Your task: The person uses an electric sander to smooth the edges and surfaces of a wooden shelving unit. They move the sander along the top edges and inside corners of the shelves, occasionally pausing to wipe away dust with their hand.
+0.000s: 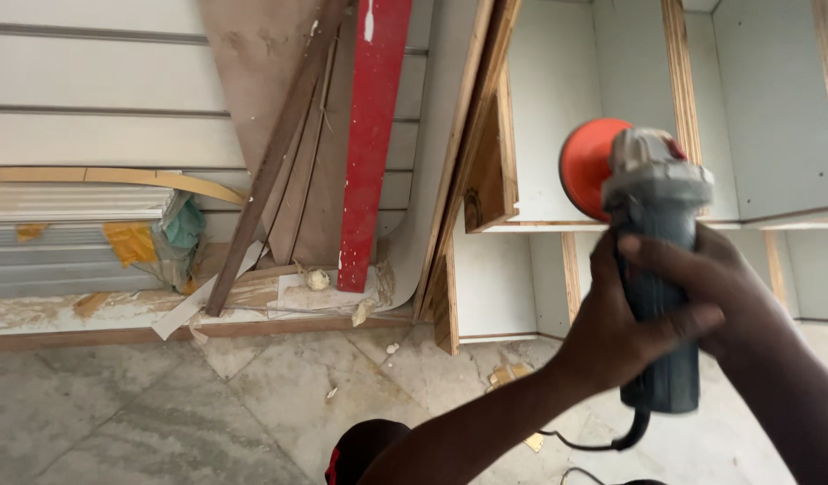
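Both my hands grip a grey angle grinder (658,269) with an orange sanding disc (586,166). My left hand (612,323) wraps its body from the left, and my right hand (715,278) closes over it from the right. The disc faces a white plywood shelf unit (549,99) and sits just in front of one shelf's edge. The tool's black cord (603,442) hangs down from its base.
A red plank (371,144), a brown wooden strip (270,162) and boards lean against the slatted wall at left. Scraps and crumpled paper lie along the ledge (279,296). The tiled floor (162,413) carries small debris.
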